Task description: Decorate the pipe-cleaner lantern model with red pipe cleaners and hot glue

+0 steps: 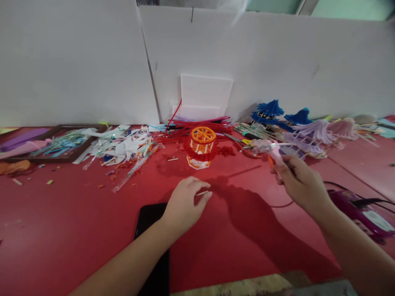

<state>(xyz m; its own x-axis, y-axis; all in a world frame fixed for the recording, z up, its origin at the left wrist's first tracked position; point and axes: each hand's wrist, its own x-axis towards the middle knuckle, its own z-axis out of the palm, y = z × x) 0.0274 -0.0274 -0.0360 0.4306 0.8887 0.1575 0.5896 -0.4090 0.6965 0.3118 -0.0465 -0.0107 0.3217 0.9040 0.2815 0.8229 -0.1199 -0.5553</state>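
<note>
My left hand (pixel 183 203) is closed in a loose pinch above the red table, a short pale stick (pixel 202 193) between thumb and fingers. My right hand (pixel 304 183) is wrapped round a pink hot glue gun (pixel 275 151), raised off the table with its nozzle end toward the left. Beyond both hands stands a small round model (pixel 203 149), upright, with an orange spoked top, pale posts, a red fuzzy band and a white base. Neither hand touches it.
A black phone-like slab (pixel 152 222) lies under my left forearm. White scraps (pixel 129 146) and a wooden frame (pixel 55 158) are at left. Red pipe cleaners (pixel 197 128), blue models (pixel 268 112) and lilac models (pixel 314 131) stand behind. A purple corded device (pixel 354 211) sits right.
</note>
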